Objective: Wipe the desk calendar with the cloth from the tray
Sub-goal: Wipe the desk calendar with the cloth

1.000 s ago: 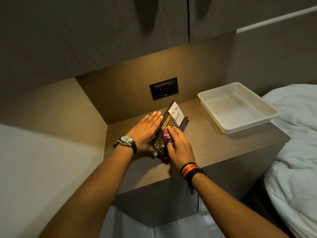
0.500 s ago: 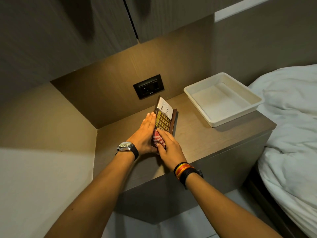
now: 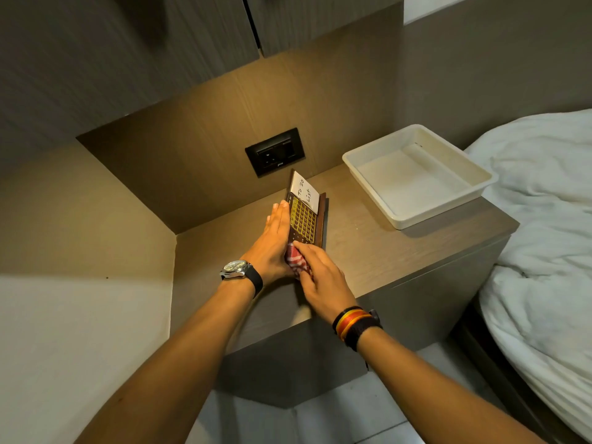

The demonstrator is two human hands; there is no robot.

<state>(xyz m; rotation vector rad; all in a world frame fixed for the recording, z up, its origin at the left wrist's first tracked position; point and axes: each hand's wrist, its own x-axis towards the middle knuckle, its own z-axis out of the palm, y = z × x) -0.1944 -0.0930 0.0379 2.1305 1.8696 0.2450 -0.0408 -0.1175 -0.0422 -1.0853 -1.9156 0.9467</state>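
The dark brown desk calendar [image 3: 303, 219] stands on the bedside cabinet top, its gold date grid facing right and a white "To Do List" note at its far end. My left hand [image 3: 272, 243] lies flat against the calendar's left side, fingers straight, bracing it. My right hand [image 3: 320, 278] presses a red-and-white checked cloth [image 3: 296, 262] against the near lower end of the calendar face. Most of the cloth is hidden under my fingers. The white tray [image 3: 448, 206] sits empty at the right of the cabinet top.
A black wall socket [image 3: 275, 152] sits on the back panel just behind the calendar. Wooden side walls close in the niche on the left. A bed with white bedding [image 3: 541, 238] lies right of the cabinet. Cupboard doors hang overhead.
My right hand has slid the cloth from the middle of the calendar face down to its near end. My left hand stays against the calendar's side. The camera has shifted.
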